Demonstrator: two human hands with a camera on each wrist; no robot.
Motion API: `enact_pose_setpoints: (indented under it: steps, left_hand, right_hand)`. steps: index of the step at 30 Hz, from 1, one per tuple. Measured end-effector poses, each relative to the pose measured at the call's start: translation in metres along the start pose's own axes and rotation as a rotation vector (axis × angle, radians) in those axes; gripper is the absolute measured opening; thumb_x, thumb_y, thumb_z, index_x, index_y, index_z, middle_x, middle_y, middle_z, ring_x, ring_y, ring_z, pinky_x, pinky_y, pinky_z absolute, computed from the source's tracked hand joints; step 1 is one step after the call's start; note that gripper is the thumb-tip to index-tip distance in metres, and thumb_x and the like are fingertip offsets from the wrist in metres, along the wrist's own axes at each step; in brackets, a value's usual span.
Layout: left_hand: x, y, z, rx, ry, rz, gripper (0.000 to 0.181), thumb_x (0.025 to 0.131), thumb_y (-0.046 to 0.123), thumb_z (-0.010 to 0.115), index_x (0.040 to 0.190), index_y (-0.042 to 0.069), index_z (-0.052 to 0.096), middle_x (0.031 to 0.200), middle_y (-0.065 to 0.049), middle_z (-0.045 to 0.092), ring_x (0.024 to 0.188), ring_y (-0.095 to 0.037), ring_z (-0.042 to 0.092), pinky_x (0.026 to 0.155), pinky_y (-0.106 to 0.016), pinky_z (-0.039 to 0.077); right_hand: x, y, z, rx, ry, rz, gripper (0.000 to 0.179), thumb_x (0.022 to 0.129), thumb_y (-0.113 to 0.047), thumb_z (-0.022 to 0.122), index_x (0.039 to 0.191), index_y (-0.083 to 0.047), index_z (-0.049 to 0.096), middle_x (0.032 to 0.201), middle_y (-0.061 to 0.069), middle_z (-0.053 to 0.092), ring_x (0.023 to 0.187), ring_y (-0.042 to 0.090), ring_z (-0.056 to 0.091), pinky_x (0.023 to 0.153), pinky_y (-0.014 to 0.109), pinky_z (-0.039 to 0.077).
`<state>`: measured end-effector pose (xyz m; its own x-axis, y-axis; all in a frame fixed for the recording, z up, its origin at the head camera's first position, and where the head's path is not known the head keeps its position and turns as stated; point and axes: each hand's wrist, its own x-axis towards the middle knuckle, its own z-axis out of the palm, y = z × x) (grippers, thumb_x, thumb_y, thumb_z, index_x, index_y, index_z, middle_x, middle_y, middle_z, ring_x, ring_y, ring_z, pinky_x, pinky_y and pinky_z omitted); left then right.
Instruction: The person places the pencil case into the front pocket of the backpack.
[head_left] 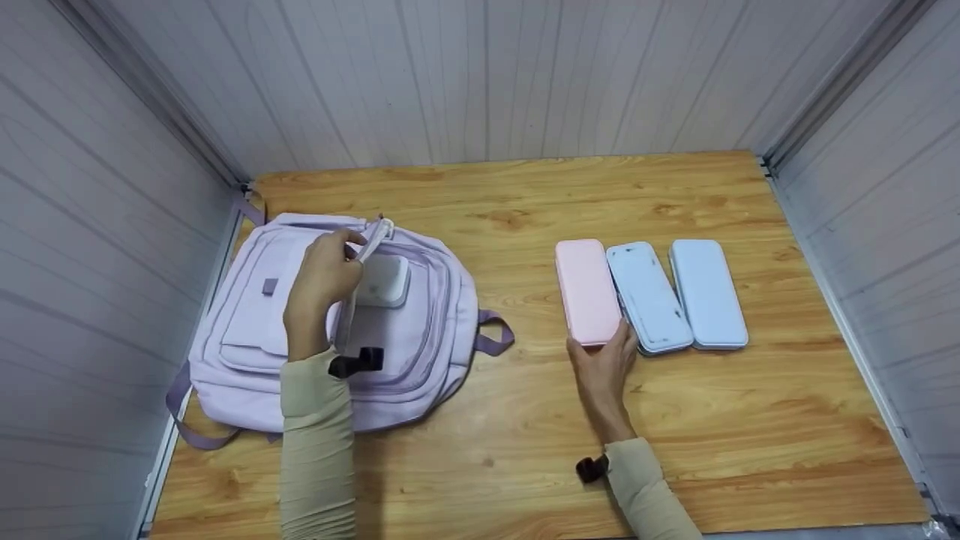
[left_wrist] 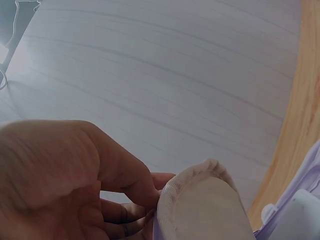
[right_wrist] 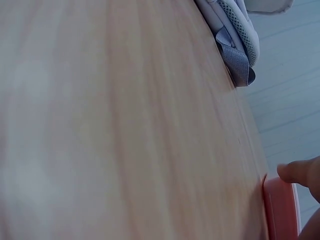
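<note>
A lilac backpack lies on its back at the left of the table, its front compartment open. My left hand pinches the edge of the lifted flap between thumb and fingers. A white rounded box sits inside the compartment, partly hidden by the flap. On the right, my right hand grips the near end of a pink pencil case, thumb on its left side and fingers on its right. The case lies lengthwise on the table, and its red-looking end shows in the right wrist view.
Right of the pink case lie a pale blue pencil case with dark marks, slightly slanted, and a plain pale blue one. A purple strap loop sticks out from the backpack. Panel walls enclose the wooden table.
</note>
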<state>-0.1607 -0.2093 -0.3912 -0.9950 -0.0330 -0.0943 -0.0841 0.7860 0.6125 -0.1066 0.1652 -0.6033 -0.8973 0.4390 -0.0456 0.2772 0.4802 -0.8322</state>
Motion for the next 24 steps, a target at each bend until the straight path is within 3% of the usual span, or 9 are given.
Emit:
enact_pose_setpoints:
  steps: [7, 17, 24]
  left_hand:
    - [0.001, 0.001, -0.0006, -0.001, -0.004, -0.005, 0.047, 0.078, -0.001, 0.041, 0.121, -0.004, 0.059, 0.097, -0.02, 0.062, 0.09, -0.03, 0.054, 0.076, -0.039, 0.043]
    - [-0.0005, 0.0021, -0.0021, -0.005, -0.013, -0.011, 0.047, 0.079, 0.0, 0.042, 0.122, -0.004, 0.058, 0.098, -0.02, 0.061, 0.09, -0.03, 0.054, 0.075, -0.038, 0.044]
    - [-0.0009, 0.0015, -0.0024, -0.006, -0.019, -0.025, 0.047, 0.079, 0.0, 0.041, 0.123, -0.003, 0.057, 0.1, -0.021, 0.061, 0.092, -0.03, 0.054, 0.077, -0.04, 0.044]
  right_hand:
    - [-0.0023, -0.0023, -0.0038, 0.03, 0.0, 0.01, 0.1, 0.077, -0.03, 0.078, 0.152, -0.004, 0.017, 0.153, 0.02, 0.019, 0.142, 0.035, 0.02, 0.115, 0.047, 0.019]
    - [-0.0025, -0.0011, -0.0062, 0.069, 0.022, -0.033, 0.096, 0.078, -0.035, 0.076, 0.151, -0.006, 0.023, 0.152, 0.018, 0.022, 0.139, 0.036, 0.025, 0.111, 0.048, 0.028]
    - [-0.0021, -0.0004, -0.0068, 0.126, 0.03, -0.065, 0.094, 0.077, -0.034, 0.077, 0.151, -0.007, 0.026, 0.152, 0.019, 0.022, 0.139, 0.038, 0.025, 0.111, 0.051, 0.026]
